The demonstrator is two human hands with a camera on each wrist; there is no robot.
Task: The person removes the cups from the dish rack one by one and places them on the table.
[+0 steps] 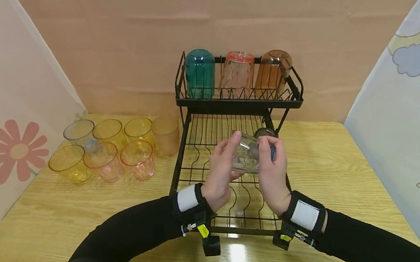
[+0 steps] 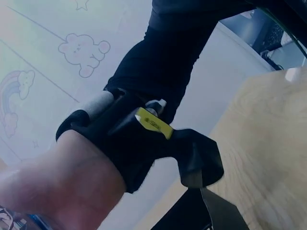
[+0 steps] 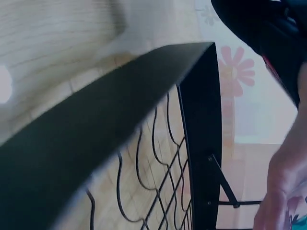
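Observation:
A clear drinking glass [image 1: 245, 155] lies tipped on its side in the air above the lower tier of a black dish rack [image 1: 179, 162]. Around its left end, my left hand [image 1: 220, 171] grips it with thumb raised. At the other end, where a bluish part shows, my right hand [image 1: 272, 173] holds it with curled fingers. Close behind the right hand, a dark glass [image 1: 265, 132] is partly hidden. Both wrist views show an arm or hand and part of the rack, but not the held glass clearly.
On the rack's upper tier stand a teal glass [image 1: 200, 75], a pink glass [image 1: 237, 75] and a brown glass [image 1: 273, 75], upside down. Left of the rack, several yellow, pink and clear glasses stand upright beside an amber glass [image 1: 165, 135] on the wooden table [image 1: 332, 163].

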